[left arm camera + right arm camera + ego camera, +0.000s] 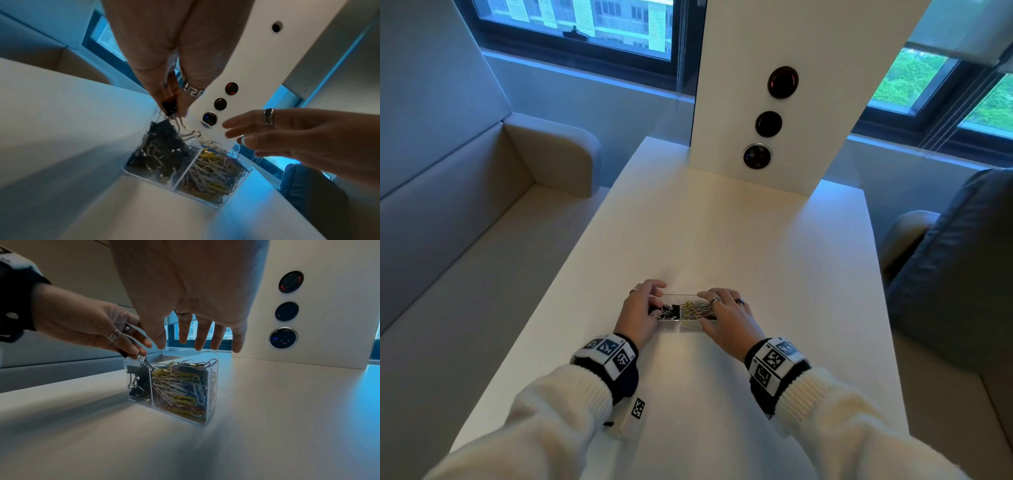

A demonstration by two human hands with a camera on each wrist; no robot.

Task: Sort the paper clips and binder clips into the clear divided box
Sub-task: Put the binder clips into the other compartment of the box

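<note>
A clear divided box (681, 328) stands on the white table (722, 240) between my hands. Its left compartment holds black binder clips (162, 154), its right one coloured paper clips (180, 386). My left hand (172, 112) pinches one black binder clip (169, 106) just above the left compartment, with the clip's wire handles hanging into it. My right hand (197, 340) hovers over the paper clip side with fingers straight and spread, holding nothing. In the head view the left hand (643, 308) and right hand (726, 315) cover both ends of the box.
A white upright panel with three round sockets (768, 123) rises at the table's far end. A beige sofa (465, 205) runs along the left and a grey cushion (955, 257) sits at the right. A small marker tag (637, 407) lies by my left wrist.
</note>
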